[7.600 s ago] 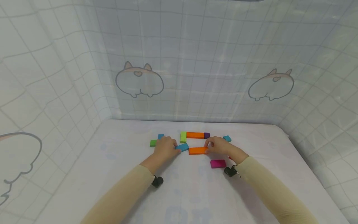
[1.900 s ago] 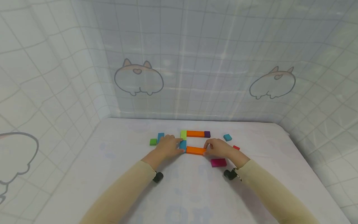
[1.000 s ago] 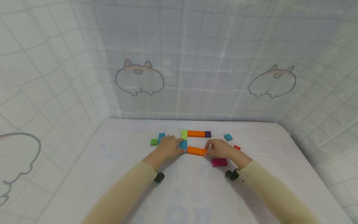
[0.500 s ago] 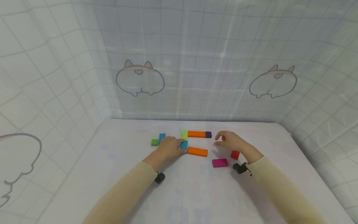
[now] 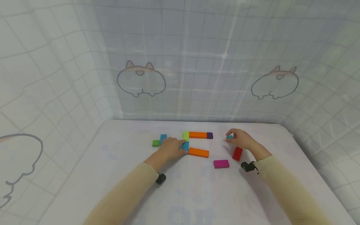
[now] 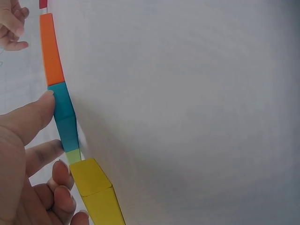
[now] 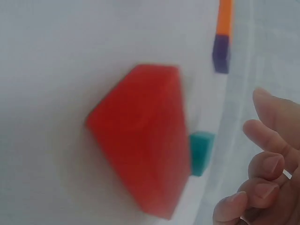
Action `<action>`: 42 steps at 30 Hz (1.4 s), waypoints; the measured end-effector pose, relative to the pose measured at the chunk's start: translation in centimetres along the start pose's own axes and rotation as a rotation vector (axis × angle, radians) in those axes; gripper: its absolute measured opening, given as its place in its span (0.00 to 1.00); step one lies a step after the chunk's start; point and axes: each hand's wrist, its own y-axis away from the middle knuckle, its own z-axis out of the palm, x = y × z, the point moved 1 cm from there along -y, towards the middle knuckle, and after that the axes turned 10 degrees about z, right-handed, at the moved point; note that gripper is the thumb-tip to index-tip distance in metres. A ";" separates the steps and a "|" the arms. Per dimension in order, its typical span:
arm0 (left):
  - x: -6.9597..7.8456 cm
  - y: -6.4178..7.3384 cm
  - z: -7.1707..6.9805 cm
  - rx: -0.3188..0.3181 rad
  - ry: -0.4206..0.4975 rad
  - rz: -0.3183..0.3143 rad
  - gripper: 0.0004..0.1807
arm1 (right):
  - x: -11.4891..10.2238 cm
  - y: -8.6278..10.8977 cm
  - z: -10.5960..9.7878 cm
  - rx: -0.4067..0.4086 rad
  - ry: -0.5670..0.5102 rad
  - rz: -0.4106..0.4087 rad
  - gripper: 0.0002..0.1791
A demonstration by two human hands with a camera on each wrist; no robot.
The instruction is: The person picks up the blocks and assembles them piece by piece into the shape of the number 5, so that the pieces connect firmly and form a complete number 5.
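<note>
My left hand (image 5: 170,148) rests at a blue block (image 6: 65,116), its thumb and index fingertips touching the block's left side. That block stands end to end with a lime block (image 5: 186,135). An orange block (image 5: 198,152) extends right from the blue one's near end. Beside the curled fingers of the left hand lies a yellow block (image 6: 97,187), hidden in the head view. My right hand (image 5: 240,139) hovers over a small teal block (image 7: 200,152), with thumb and index finger parted around it in the head view. The right wrist view shows nothing between its fingers.
A second orange block (image 5: 198,135) runs from the lime block to a purple one (image 5: 209,135). A red block (image 5: 237,153) lies below the right wrist, a magenta block (image 5: 221,164) nearer. Left of the left hand are a green block (image 5: 156,143) and another blue one (image 5: 163,138).
The blue block has turned from slanted to lined up with the lime one. My right hand has let go of the near orange block and moved right to the teal block. The left hand stays.
</note>
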 end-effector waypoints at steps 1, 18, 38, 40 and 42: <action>0.0 0.0 0.0 0.000 0.001 0.001 0.35 | 0.2 0.0 0.0 0.000 -0.007 0.004 0.20; 0.2 0.0 0.0 -0.008 0.012 -0.018 0.35 | 2.5 -1.7 0.2 -0.048 -0.026 0.160 0.27; 0.3 0.1 0.2 0.004 0.007 -0.019 0.35 | 2.5 -1.5 0.8 -0.078 -0.050 0.116 0.19; 0.2 0.0 0.3 0.005 0.006 -0.018 0.35 | 2.1 -1.2 1.0 -0.082 -0.044 0.095 0.18; 0.2 0.0 0.3 0.004 0.004 -0.019 0.35 | 1.6 -0.9 1.2 -0.081 -0.035 0.072 0.17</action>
